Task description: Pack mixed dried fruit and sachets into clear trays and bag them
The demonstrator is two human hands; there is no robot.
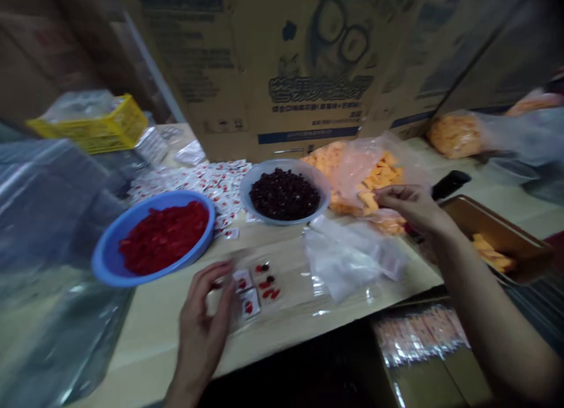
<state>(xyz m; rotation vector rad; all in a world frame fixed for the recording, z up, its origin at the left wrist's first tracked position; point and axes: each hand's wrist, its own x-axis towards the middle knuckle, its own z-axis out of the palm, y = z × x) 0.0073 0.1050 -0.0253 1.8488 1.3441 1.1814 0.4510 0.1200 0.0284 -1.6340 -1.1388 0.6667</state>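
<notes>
Right hand [374,198]: fingers drawn to a narrow pinch, looks to be on 1 orange piece [369,202] at the mouth of the orange bag [346,176], right of centre. Left hand [205,314]: curled at the left end of the clear bag [291,287], thumb and fingers apart but touching it; can't tell if plastic is gripped.

Clear bag lies flat on the near middle of the table [150,331]. Inside: 2 sachets at left, a few red and dark bits right of them.

Doing it well, my read: light fingertip pinch, since orange pieces look soft and would dent. Lift straight out so the bag's lip doesn't drag neighbours along. Left hand should steady the clear bag lightly; tilt it and the contents probably slide together.

Containers:
- Blue bowl [106,270], left: red pieces.
- White bowl [286,221], centre, far of the clear bag: dark pieces.
- Brown tray [493,217], right: a few orange pieces.
- Yellow basket [117,129], far left: clear plastic.
- Box [445,378], near right, below table level: shiny packets in rows.

Loose sachets [211,188] heap between and beyond the 2 bowls, no container there. Motion blur; won't count small bits.
</notes>
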